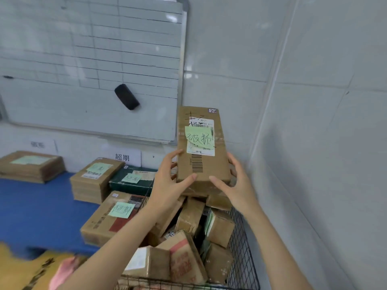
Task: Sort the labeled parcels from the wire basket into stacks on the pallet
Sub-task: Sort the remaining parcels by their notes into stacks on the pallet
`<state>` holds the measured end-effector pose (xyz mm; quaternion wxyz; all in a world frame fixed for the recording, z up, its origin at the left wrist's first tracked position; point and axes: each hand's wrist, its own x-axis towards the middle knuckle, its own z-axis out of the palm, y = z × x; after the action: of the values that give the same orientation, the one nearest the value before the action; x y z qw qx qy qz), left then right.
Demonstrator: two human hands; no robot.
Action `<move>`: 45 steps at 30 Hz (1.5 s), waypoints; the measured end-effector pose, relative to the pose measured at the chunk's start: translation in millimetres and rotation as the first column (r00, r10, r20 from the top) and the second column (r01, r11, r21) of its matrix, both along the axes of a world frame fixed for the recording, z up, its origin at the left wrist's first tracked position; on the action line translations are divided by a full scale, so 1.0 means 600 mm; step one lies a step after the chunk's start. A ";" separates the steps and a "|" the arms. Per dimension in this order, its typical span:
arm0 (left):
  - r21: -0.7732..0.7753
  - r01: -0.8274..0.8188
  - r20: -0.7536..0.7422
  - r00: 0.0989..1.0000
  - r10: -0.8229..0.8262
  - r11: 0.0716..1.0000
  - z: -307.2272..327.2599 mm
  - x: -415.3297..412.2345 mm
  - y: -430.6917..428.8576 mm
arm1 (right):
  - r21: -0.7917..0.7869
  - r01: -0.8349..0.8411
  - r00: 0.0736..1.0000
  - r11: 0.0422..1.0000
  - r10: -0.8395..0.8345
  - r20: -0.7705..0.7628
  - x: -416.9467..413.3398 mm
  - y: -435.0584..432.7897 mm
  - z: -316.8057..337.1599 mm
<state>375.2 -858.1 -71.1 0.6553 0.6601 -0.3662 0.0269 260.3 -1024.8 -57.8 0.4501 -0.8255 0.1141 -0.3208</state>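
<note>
With both hands, left hand and right hand, clasping the tall parcel above the wire basket, its green note should be read, then matched to a pallet stack.

Two hands hold one parcel. Four parcels sit on the blue pallet at left. One eraser clings to one whiteboard.

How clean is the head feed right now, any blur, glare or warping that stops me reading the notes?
Head view: the held parcel and its green note are sharp; the bottom-left corner is smeared with motion blur; glare spots sit on the whiteboard and wall tiles; wide-angle warping bends the board frame; the far-left parcel's note is too soft to read.
</note>
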 end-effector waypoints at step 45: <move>-0.030 -0.596 0.043 0.801 0.597 0.802 0.036 0.382 1.037 | 0.308 -0.727 0.678 0.613 0.712 0.184 0.626 0.990 0.014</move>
<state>604.6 -235.9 -49.3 0.6093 0.7358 -0.1562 0.2508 635.8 -431.0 -49.2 0.6847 -0.6984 -0.1799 -0.1050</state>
